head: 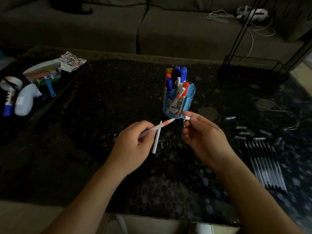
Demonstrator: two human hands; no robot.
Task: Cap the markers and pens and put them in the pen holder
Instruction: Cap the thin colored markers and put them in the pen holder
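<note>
My left hand [133,142] pinches a white marker with an orange band [160,126], its uncapped tip pointing right and up. A second white pen [157,139] lies on the table just under that hand's fingers. My right hand [200,134] pinches a white cap [187,118] a short way right of the marker's tip. Just behind both hands stands the blue pen holder [179,102], filled with several capped markers. Several uncapped black pens [266,166] lie in a row at the right, with several loose caps [249,132] above them.
A dark patterned table [101,115] fills the view. At its left lie a hand fan [43,73], a printed sheet [72,60], a white bottle [25,100] and a tape roll [11,82]. A black wire rack [253,68] stands back right; a sofa [101,26] lies behind.
</note>
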